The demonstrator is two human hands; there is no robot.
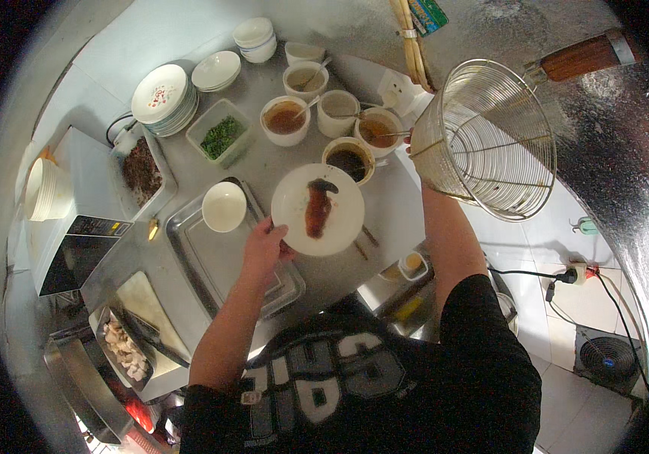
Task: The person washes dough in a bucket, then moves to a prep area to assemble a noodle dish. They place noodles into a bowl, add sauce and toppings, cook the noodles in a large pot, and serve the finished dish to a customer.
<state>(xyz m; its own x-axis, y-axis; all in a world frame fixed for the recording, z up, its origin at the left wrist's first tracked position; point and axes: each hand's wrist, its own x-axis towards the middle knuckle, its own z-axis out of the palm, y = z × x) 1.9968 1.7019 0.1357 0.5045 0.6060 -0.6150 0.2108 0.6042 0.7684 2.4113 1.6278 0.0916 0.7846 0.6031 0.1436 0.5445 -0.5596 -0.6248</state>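
Note:
My left hand [265, 247] grips the rim of a white plate [290, 227], which bears brown sauces. My right hand [408, 142] is mostly hidden behind a hanging wire mesh strainer [489, 142]; only fingertips show, close to the spoon handle at a cup of orange-brown sauce [378, 130]. Whether they hold that spoon cannot be told. Beyond the plate stands a tub of dark sauce [349, 162]. Other white cups, among them one of reddish sauce [285, 119], stand behind it, several with spoons. A white bowl [224, 206] rests on a steel tray [188, 249] left of the plate.
Stacked plates [161, 96], bowls [255, 37] and a tub of chopped green herbs [221, 136] stand at the back. A microwave oven [75, 227] is at the left, above a tray of pale meat pieces [126, 349]. The strainer's wooden handle [585, 57] juts rightward.

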